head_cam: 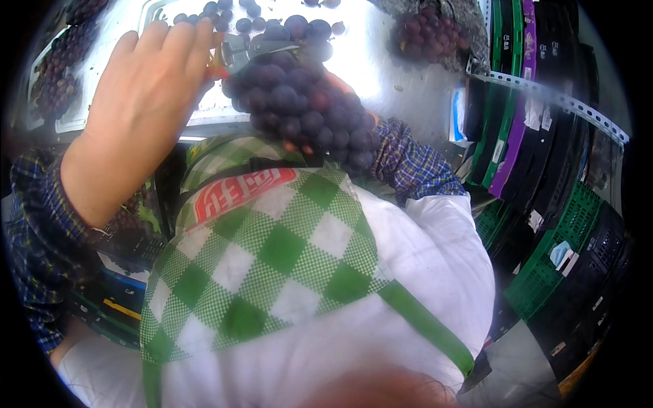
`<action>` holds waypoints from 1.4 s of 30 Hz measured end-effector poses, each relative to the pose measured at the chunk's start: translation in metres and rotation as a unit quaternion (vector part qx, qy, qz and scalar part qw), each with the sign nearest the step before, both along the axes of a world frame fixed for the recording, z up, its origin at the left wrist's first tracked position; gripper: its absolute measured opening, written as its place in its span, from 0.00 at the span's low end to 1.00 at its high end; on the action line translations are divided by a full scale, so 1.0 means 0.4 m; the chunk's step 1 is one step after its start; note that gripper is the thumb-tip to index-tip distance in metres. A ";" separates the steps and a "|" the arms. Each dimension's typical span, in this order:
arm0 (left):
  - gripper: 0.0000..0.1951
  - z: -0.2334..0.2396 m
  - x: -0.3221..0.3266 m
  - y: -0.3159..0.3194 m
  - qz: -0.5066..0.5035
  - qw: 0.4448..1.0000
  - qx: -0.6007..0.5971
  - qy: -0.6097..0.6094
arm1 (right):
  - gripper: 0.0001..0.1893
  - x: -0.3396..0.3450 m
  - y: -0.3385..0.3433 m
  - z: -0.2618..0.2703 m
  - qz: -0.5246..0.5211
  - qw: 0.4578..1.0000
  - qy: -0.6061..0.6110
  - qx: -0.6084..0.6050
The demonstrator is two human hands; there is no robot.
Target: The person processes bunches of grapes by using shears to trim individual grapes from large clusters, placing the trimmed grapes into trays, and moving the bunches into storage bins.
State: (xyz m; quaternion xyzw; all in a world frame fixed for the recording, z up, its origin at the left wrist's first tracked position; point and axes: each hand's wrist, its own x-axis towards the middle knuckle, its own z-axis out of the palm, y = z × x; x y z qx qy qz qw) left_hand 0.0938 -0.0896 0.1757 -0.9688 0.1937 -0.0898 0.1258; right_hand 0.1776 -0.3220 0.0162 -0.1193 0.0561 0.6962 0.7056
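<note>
My left hand (148, 86) is closed around pruning snips (237, 53) with red-orange handles. Their metal blades point right, over the upper end of a bunch of dark purple grapes (306, 102); whether they touch a stem cannot be told. Mostly hidden under that bunch, my right hand (339, 81) supports it, with fingertips showing below. One grape in the bunch is redder than the others. Beyond the bunch, loose dark grapes (245, 24) lie in a white tray (71, 122).
Another bunch of reddish grapes (428, 35) rests on the metal surface (408, 92) at upper right. More bunches (56, 86) lie at far left. Stacked green, black and purple crates (551, 255) stand on the right, beside a perforated metal strip (561, 97).
</note>
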 end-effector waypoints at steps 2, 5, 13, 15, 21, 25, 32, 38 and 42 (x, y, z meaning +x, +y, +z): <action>0.16 -0.009 0.001 -0.002 0.002 1.000 0.015 0.007 | 0.31 0.004 -0.009 -0.019 0.025 0.999 0.014 0.029; 0.27 -0.011 -0.002 -0.002 0.029 0.997 0.028 0.062 | 0.39 0.008 -0.004 -0.071 0.027 0.992 0.087 0.085; 0.34 0.004 0.026 0.026 -0.015 0.996 0.032 0.085 | 0.42 0.008 -0.008 -0.122 0.037 0.993 -0.097 0.047; 0.33 0.002 0.037 0.036 -0.025 0.996 0.020 0.085 | 0.41 0.005 -0.007 -0.114 0.026 0.988 -0.149 0.025; 0.32 -0.022 0.023 0.033 0.012 0.995 0.005 0.101 | 0.41 0.007 0.000 -0.103 0.032 0.998 -0.013 0.056; 0.31 -0.032 0.016 0.031 0.011 0.994 -0.013 0.104 | 0.37 0.011 -0.014 -0.094 0.021 0.997 0.021 0.068; 0.29 -0.055 0.019 0.040 0.022 0.995 -0.023 0.098 | 0.26 0.003 -0.025 -0.095 -0.051 0.998 -0.016 0.039; 0.30 -0.067 0.033 0.070 0.036 0.984 -0.081 0.155 | 0.32 0.011 -0.022 -0.066 -0.004 0.998 0.019 0.062; 0.30 -0.070 0.038 0.086 0.038 0.982 -0.075 0.171 | 0.28 0.013 -0.029 -0.027 -0.007 0.997 -0.059 0.050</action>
